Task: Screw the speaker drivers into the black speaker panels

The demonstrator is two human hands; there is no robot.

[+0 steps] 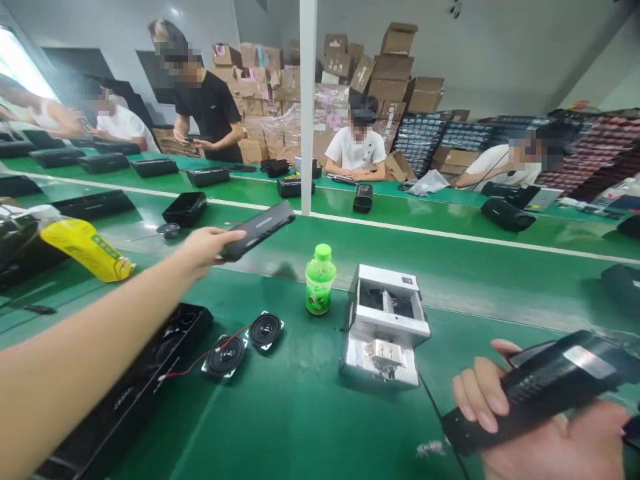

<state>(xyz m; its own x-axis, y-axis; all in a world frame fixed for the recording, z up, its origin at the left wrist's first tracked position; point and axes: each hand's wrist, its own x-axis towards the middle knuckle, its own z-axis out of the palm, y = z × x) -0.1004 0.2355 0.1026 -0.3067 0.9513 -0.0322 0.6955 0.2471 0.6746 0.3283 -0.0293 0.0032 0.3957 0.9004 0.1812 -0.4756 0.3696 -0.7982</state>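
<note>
My left hand (pixel 205 250) reaches out over the green belt and is closed on a long black speaker panel (pixel 260 229) held above the belt. My right hand (pixel 520 420) at the lower right grips a black speaker housing (pixel 545 387), fingers wrapped round its near end. On the table in front lie two small round speaker drivers (pixel 245 343) joined by red wire, next to a long black speaker shell (pixel 130 387) under my left forearm. A small metal fixture (pixel 385 327) stands between my hands.
A green drink bottle (pixel 320 280) stands beside the fixture. A yellow bag (pixel 87 248) lies at left. Several black speaker bodies ride the green conveyor (pixel 450 260). Other people sit or stand along the far side. A white post (pixel 307 107) and stacked cardboard boxes (pixel 390 73) stand behind.
</note>
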